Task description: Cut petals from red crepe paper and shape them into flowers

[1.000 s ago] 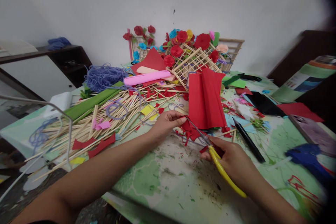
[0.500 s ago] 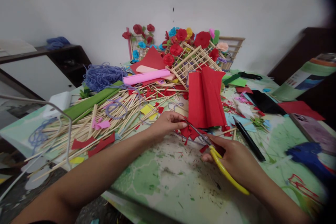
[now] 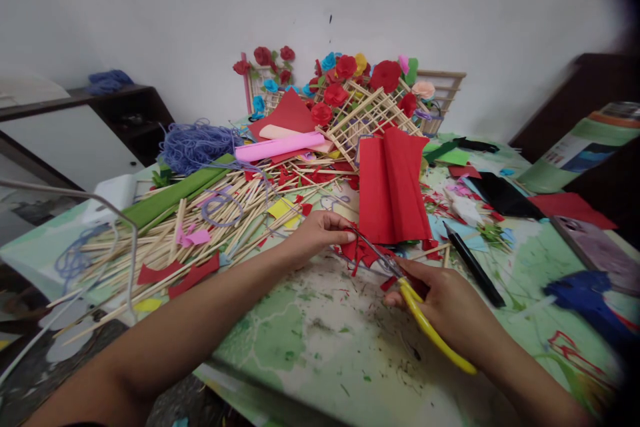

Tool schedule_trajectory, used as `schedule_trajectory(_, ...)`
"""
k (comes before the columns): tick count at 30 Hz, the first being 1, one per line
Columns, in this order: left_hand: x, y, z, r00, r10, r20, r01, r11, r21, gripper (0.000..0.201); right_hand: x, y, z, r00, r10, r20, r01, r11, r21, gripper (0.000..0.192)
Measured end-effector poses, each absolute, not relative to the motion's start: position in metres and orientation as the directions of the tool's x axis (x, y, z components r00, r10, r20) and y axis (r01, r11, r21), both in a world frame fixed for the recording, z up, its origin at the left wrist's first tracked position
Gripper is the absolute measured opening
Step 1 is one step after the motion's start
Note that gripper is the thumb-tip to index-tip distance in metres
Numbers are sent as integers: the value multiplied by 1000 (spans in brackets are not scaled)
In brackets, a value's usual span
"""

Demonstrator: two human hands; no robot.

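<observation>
While the left hand (image 3: 313,235) pinches the red paper scrap (image 3: 361,251), I see the right hand (image 3: 445,307) clenched around yellow scissors (image 3: 423,320), blades in the scrap.

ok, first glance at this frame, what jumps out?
The red crepe paper sheet at table centre, with the left hand pinching a small red paper piece while the right hand works yellow-handled scissors on it. Behind, a wooden lattice of paper flowers leans by the wall; bamboo sticks sprawl left.
</observation>
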State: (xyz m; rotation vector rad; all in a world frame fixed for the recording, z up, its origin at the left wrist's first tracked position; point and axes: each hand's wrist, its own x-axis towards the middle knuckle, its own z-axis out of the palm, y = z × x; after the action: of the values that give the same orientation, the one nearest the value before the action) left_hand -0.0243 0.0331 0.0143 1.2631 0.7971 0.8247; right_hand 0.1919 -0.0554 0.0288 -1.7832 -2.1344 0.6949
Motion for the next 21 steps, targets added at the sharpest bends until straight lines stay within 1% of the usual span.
schedule_trajectory(3, -26, 35, 17, 465, 884, -48, -87, 100, 991, 21, 193, -56, 29, -213, 975, -65, 832, 147, -534, 32)
schedule_trajectory(7, -27, 35, 20, 474, 880, -42, -75, 88, 993, 23, 198, -54, 25, -187, 982, -9, 819, 151, -554, 41)
schedule_trajectory(9, -25, 32, 19, 503, 863, -40, -74, 89, 993, 23, 199, -53, 22, -141, 990, 25, 793, 128, -596, 45)
schedule_trajectory(11, -22, 27, 16, 548, 835, -38, -72, 93, 993, 24, 196, -52, 19, -91, 993, 81, 723, 121, -680, 47)
schedule_trajectory(13, -17, 19, 12, 600, 798, -55, -59, 113, 992, 26, 189, -53, 16, -55, 990, 131, 598, 138, -790, 48)
schedule_trajectory(15, -12, 10, 8, 636, 766, -94, -28, 144, 989, 29, 179, -55, 15, -34, 989, 147, 455, 146, -878, 47)
schedule_trajectory(18, -5, 0, 3, 646, 753, -126, 18, 151, 988, 32, 165, -57, 15, -25, 990, 140, 321, 140, -937, 45)
schedule_trajectory(21, -4, -4, 1, 657, 747, -103, 46, 97, 994, 34, 159, -56, 17, -40, 989, 143, 278, 148, -949, 43)
